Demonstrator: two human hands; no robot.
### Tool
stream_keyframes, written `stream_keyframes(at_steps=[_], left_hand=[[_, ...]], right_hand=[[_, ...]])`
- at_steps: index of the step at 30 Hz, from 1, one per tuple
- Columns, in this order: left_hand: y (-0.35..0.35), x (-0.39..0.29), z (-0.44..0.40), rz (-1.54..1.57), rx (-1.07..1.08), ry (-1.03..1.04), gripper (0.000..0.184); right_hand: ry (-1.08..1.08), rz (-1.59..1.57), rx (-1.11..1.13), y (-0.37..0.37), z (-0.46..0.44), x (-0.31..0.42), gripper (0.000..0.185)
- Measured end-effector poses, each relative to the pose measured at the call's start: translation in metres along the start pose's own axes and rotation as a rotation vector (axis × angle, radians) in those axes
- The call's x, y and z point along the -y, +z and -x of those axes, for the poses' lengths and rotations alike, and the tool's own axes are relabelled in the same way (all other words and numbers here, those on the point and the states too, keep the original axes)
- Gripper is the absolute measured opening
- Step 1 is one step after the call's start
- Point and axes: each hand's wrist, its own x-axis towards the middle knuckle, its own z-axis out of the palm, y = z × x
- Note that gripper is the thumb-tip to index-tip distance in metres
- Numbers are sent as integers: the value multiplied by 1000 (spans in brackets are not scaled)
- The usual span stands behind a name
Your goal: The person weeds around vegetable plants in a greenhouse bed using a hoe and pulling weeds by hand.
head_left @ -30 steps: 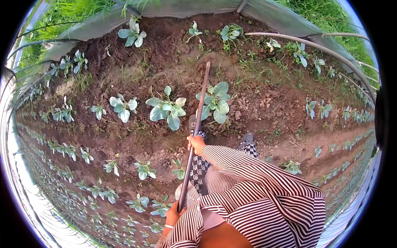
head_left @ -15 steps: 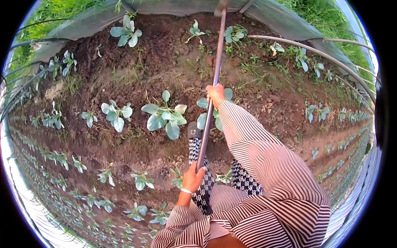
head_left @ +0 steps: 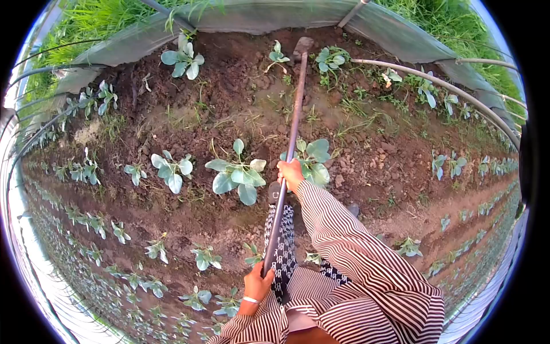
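Observation:
A long-handled hoe point(head_left: 296, 106) runs from near my waist out to the far side of the bed. Its muddy blade point(head_left: 303, 46) rests at the soil between two small leafy plants. My right hand point(head_left: 291, 174) is wrapped around the middle of the handle, close to a broad-leaved plant point(head_left: 315, 157). Lower down, near the handle's end, my left hand point(head_left: 258, 284) grips it too; a white band circles that wrist. Another large leafy plant point(head_left: 238, 172) grows just left of the handle. My dark shoe point(head_left: 275, 192) stands on the soil beneath the hoe.
Rows of young plants point(head_left: 171, 169) stretch to both sides. A grey plastic sheet point(head_left: 252, 17) borders the bed at the back, with grass point(head_left: 109, 28) behind it. A curved pole point(head_left: 441, 80) arches low at the right.
The hoe's blade has come down from above the back sheet to the soil. Both hands have moved lower in view with the handle, and the camera view has shifted slightly.

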Motion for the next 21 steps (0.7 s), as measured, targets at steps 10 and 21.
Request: stream_keyframes(at_steps=[10, 21], left_hand=[[23, 32, -30, 152, 99, -5, 38], [1, -53, -125, 901, 795, -206, 22]], right_hand=[[-111, -134, 162, -13, 25, 44, 15], [-288, 175, -185, -24, -63, 120, 17]])
